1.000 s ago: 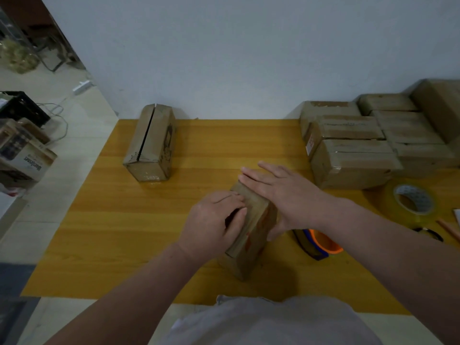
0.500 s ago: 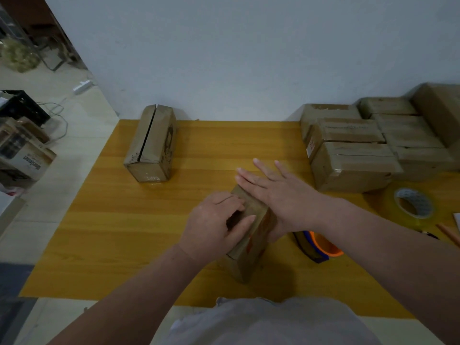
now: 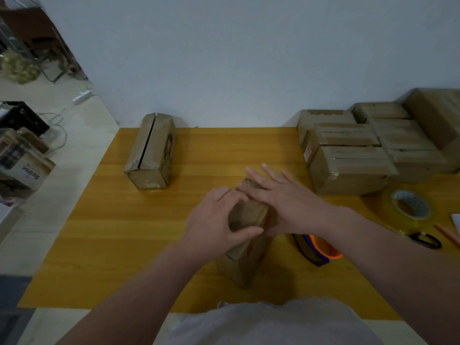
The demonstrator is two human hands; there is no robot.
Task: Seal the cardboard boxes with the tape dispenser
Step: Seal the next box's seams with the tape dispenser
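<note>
Brown cardboard box (image 3: 246, 215) stands near the front edge of the yellow wooden bench (image 3: 124, 245). Left hand (image 3: 211, 220) grips its top, thumb and fingers curled round it. Right hand (image 3: 286, 202) presses flat on it, fingers straight. Orange-and-blue tape dispenser (image 3: 321, 247) lies just right.

A yellow wooden bench (image 3: 112, 232) meets a pale grey wall (image 3: 249, 58) at twelve o'clock. On the tiled floor (image 3: 74, 150), a black plastic crate (image 3: 22, 115) sits at nine o'clock and a white power strip (image 3: 81, 97) at ten o'clock.
</note>
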